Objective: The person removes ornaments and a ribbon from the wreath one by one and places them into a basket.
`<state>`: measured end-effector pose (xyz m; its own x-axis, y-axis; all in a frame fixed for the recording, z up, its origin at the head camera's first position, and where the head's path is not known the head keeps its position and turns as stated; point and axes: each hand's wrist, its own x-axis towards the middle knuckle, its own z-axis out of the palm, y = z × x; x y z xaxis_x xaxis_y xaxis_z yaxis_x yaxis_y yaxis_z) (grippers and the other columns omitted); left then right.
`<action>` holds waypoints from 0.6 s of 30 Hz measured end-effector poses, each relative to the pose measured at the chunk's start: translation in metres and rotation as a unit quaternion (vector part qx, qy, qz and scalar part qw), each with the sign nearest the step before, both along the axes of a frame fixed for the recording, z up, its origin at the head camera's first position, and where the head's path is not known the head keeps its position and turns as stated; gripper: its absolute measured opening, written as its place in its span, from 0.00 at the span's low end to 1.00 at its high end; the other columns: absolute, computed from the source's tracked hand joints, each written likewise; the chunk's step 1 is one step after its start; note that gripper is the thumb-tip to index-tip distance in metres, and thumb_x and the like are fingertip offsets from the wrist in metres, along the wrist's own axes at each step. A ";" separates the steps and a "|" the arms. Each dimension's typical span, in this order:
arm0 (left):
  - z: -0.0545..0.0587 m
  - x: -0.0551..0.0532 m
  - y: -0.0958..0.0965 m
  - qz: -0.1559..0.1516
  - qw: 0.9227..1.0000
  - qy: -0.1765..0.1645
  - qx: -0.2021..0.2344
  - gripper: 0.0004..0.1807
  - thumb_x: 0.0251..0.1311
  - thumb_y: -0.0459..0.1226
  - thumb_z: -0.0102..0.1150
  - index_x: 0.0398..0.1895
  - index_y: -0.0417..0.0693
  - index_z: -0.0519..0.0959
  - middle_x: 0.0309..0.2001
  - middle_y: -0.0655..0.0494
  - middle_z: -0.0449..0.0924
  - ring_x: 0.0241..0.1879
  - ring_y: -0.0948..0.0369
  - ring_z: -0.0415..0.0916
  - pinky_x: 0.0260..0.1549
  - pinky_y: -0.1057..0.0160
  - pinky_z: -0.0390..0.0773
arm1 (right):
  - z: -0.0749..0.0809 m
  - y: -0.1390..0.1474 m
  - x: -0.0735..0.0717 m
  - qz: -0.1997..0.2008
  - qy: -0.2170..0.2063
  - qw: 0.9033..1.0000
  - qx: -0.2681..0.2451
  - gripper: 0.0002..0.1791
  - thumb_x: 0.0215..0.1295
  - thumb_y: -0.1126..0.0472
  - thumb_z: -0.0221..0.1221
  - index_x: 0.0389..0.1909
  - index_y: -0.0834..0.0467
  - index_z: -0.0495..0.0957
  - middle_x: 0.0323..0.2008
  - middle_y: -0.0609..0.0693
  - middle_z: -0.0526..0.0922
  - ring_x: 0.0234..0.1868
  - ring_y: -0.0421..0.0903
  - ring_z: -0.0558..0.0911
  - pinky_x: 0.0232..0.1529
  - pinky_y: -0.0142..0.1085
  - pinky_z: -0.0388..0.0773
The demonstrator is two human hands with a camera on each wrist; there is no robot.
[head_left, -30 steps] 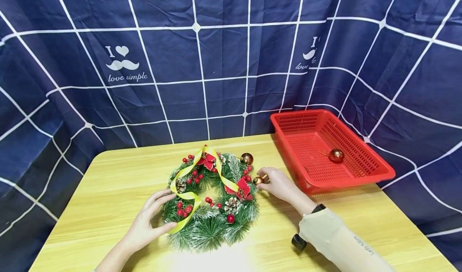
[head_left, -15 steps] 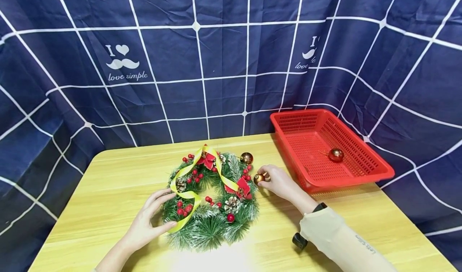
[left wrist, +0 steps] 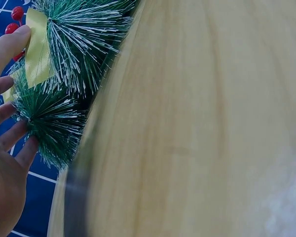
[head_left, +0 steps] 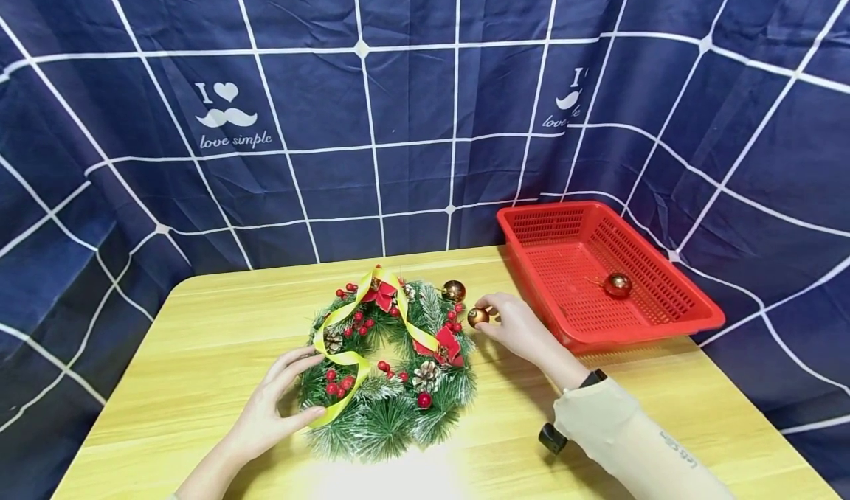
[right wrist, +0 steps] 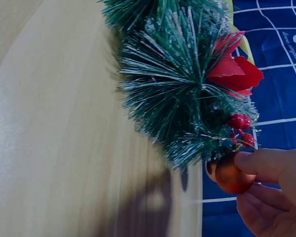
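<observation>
In the head view a green Christmas wreath (head_left: 388,419) lies on the table, with red berries, red flowers and pinecones on it. A yellow ribbon (head_left: 347,358) winds loosely over its left and top parts. My left hand (head_left: 271,404) rests at the wreath's left edge with fingers spread; its thumb touches the ribbon in the left wrist view. Thumb and fingers of my right hand (head_left: 521,329) pinch a bronze bauble (right wrist: 233,174) just off the wreath's right edge, near some red berries (right wrist: 240,121). Another shiny bauble (head_left: 454,291) sits at the wreath's upper right.
A red plastic basket (head_left: 538,282) stands at the table's back right, one bauble (head_left: 617,285) inside it. Behind the wooden table (head_left: 212,323) hangs a dark blue curtain (head_left: 415,94) with white lines.
My right hand has shifted slightly toward the back of the table with the bauble, which shows a bit farther from the wreath's edge. The left hand and wreath stay in place.
</observation>
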<state>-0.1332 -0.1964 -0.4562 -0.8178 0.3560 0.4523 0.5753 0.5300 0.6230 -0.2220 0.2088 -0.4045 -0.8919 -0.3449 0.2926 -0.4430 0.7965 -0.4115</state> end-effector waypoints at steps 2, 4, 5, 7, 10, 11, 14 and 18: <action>-0.006 -0.003 -0.003 0.001 1.000 0.000 -0.002 0.40 0.44 0.36 0.76 0.64 0.51 0.70 0.66 0.54 0.63 0.65 0.62 0.58 0.59 0.67 0.62 | 0.002 -0.001 0.000 -0.003 0.003 1.000 -0.002 0.13 0.53 0.64 0.68 0.40 0.62 0.80 0.37 0.54 0.82 0.37 0.49 0.80 0.39 0.42 0.80; -0.010 -0.005 -0.005 0.000 1.000 -0.003 -0.003 0.40 0.45 0.38 0.76 0.65 0.53 0.70 0.67 0.57 0.62 0.66 0.63 0.58 0.59 0.67 0.62 | 0.003 -0.001 -0.001 -0.006 0.006 1.000 -0.001 0.14 0.53 0.63 0.69 0.40 0.62 0.80 0.37 0.54 0.82 0.37 0.49 0.80 0.38 0.41 0.80; -0.011 -0.006 -0.006 -0.002 1.000 -0.005 -0.003 0.40 0.45 0.39 0.75 0.65 0.55 0.69 0.67 0.58 0.62 0.66 0.63 0.58 0.59 0.67 0.62 | 0.004 -0.001 -0.001 -0.006 0.009 1.000 0.000 0.14 0.53 0.63 0.69 0.40 0.62 0.80 0.37 0.54 0.82 0.37 0.49 0.80 0.38 0.41 0.80; -0.012 -0.007 -0.007 -0.003 1.000 -0.008 -0.002 0.40 0.46 0.41 0.75 0.65 0.57 0.69 0.67 0.60 0.61 0.66 0.64 0.57 0.59 0.67 0.62 | 0.004 -0.001 -0.002 -0.006 0.014 1.000 0.002 0.14 0.53 0.64 0.69 0.40 0.62 0.80 0.37 0.54 0.82 0.37 0.49 0.80 0.38 0.42 0.80; -0.011 -0.006 -0.007 -0.006 1.000 -0.009 0.000 0.39 0.48 0.42 0.74 0.66 0.58 0.69 0.67 0.60 0.61 0.66 0.63 0.57 0.59 0.67 0.62 | 0.005 -0.001 -0.003 -0.009 0.022 1.000 0.010 0.14 0.53 0.64 0.69 0.40 0.62 0.80 0.37 0.54 0.82 0.37 0.49 0.80 0.39 0.42 0.79; -0.010 -0.006 -0.007 -0.007 1.000 -0.009 0.001 0.39 0.48 0.42 0.74 0.66 0.58 0.69 0.67 0.60 0.61 0.66 0.63 0.58 0.59 0.67 0.62 | 0.006 0.000 -0.003 -0.009 0.026 1.000 0.012 0.14 0.53 0.64 0.69 0.40 0.62 0.80 0.37 0.54 0.82 0.37 0.49 0.80 0.39 0.42 0.79; -0.010 -0.006 -0.007 -0.008 1.000 -0.009 0.002 0.39 0.47 0.41 0.74 0.66 0.57 0.69 0.67 0.60 0.61 0.66 0.63 0.57 0.59 0.70 0.60 | 0.007 0.000 -0.002 -0.014 0.036 0.999 0.013 0.14 0.52 0.64 0.69 0.40 0.63 0.80 0.38 0.55 0.82 0.38 0.50 0.79 0.40 0.43 0.79; -0.012 -0.006 -0.007 -0.007 1.000 0.002 0.003 0.40 0.45 0.37 0.75 0.65 0.52 0.70 0.66 0.55 0.62 0.66 0.62 0.58 0.59 0.73 0.59 | 0.009 0.001 -0.001 -0.019 0.045 0.999 0.009 0.16 0.51 0.64 0.69 0.41 0.63 0.80 0.38 0.56 0.81 0.38 0.51 0.79 0.41 0.45 0.78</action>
